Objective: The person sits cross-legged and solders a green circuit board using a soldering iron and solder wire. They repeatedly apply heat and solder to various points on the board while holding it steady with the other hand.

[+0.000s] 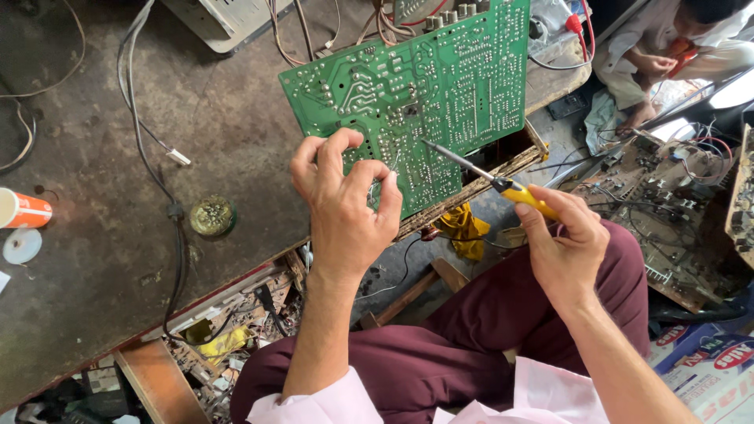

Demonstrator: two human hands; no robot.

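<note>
A large green circuit board (440, 86) stands tilted at the edge of a dark worktable (102, 259), solder side facing me. My left hand (342, 200) pinches a thin solder wire against the board's lower part. My right hand (561, 243) grips a soldering iron (491, 179) with a yellow handle; its metal tip touches the board near the middle, just right of my left fingers. My legs in maroon trousers are below.
A round tin (212, 216) and black cables (169, 204) lie on the table. An orange-and-white cup (23, 210) sits at the left edge. A yellow cloth (465, 228) hangs under the board. Old circuit boards (667, 204) pile at right. Another person (667, 47) sits top right.
</note>
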